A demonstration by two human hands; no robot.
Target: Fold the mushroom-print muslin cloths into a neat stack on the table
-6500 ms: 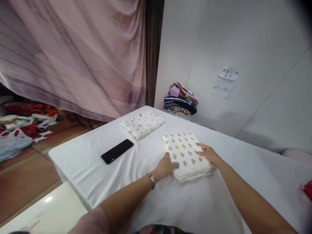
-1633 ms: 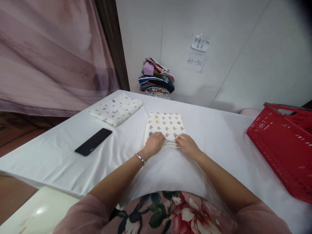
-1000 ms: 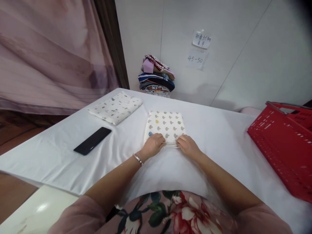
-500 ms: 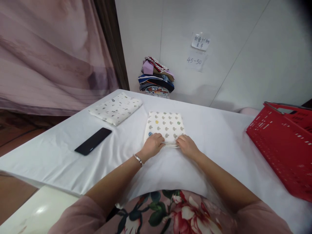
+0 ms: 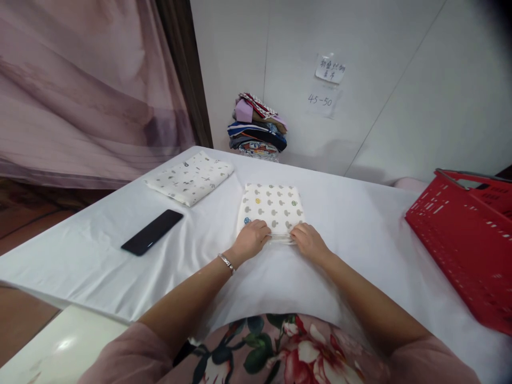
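A folded white cloth with grey mushroom prints lies on the white-covered table in front of me. My left hand, with a bracelet on its wrist, has its fingers curled over the cloth's near left corner. My right hand grips the near right corner in the same way. Both hands press the near edge of the folded layers down onto the table.
A second folded printed cloth lies at the far left of the table, with a black phone in front of it. A red plastic basket stands at the right. A pile of folded clothes sits by the wall. A pink curtain hangs at left.
Since 6.5 s ago the cloth sits squarer to me and my hands have moved from its sides to its near edge. Over the last second hardly anything has moved.
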